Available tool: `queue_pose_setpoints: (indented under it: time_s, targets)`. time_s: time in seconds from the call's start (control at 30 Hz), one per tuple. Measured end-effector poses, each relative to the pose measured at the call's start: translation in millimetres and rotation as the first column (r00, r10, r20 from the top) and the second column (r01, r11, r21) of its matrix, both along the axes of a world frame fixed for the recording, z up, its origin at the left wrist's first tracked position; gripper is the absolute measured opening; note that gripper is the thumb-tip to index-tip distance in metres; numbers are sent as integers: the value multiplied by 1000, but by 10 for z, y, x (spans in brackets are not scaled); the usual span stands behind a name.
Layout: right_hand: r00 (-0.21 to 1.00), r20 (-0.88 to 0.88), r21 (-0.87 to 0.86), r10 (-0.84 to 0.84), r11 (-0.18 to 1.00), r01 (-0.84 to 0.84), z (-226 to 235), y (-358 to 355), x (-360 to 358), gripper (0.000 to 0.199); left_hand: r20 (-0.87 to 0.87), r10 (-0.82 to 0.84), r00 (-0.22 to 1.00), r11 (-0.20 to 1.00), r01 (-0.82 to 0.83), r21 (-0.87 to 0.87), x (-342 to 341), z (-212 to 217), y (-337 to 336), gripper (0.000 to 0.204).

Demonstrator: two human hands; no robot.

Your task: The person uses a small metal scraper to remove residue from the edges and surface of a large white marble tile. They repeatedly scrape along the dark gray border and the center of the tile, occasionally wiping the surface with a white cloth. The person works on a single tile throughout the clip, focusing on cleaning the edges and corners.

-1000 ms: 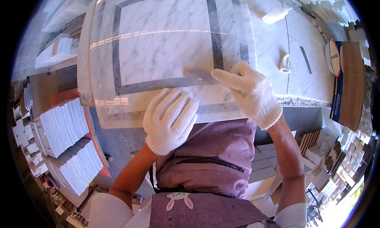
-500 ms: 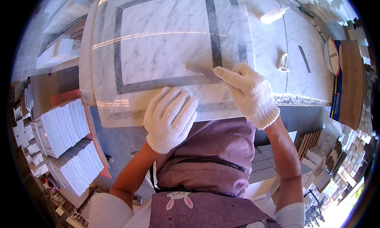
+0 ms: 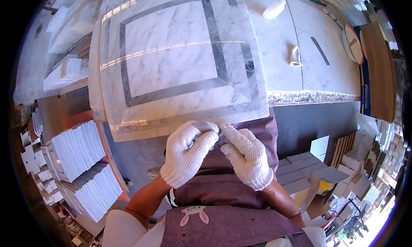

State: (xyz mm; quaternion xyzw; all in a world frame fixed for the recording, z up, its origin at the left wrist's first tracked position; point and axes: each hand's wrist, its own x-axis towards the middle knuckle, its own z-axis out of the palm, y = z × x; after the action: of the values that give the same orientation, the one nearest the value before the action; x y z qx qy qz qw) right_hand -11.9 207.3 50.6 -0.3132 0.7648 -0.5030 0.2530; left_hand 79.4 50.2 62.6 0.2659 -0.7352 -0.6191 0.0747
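Note:
My left hand and my right hand, both in white knit gloves, meet fingertip to fingertip in front of my purple apron. Between them they pinch a small grey stone strip, mostly covered by the fingers. Just beyond the hands lies the near edge of a large white marble slab inlaid with a square grey border. The hands are off the slab, just below its front edge.
Stacks of white tiles stand on the floor at my left. A marble counter to the right carries a small shiny object, a white oval piece and a dark strip. Cardboard boxes sit at lower right.
My right hand left the slab's lower grey border and drew back toward my body with the grey strip. My left hand lifted off the front edge and joined it on the strip.

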Motion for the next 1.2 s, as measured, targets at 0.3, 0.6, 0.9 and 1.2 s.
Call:
queue_pose_setpoints:
  time_s: [0.3,0.6,0.9,1.2]
  targets:
    - [996,90,59,26,998,-31,67,291,-120,24,132,-188,973,930,219,-295,15,57,27,17]
    - [983,-29,-54,-180,983,178,-8,465,-232,17,-115,-79,990,792,-7,-610,-58,-23,-43,15]
    - [945,-135,-94,-299,953,288,-136,480,-153,20,8,-57,998,811,51,-583,90,-52,17,24]
    - [768,-555,-200,-318,948,248,-179,183,-312,29,-178,-195,964,532,-48,-845,-156,-76,4,38]
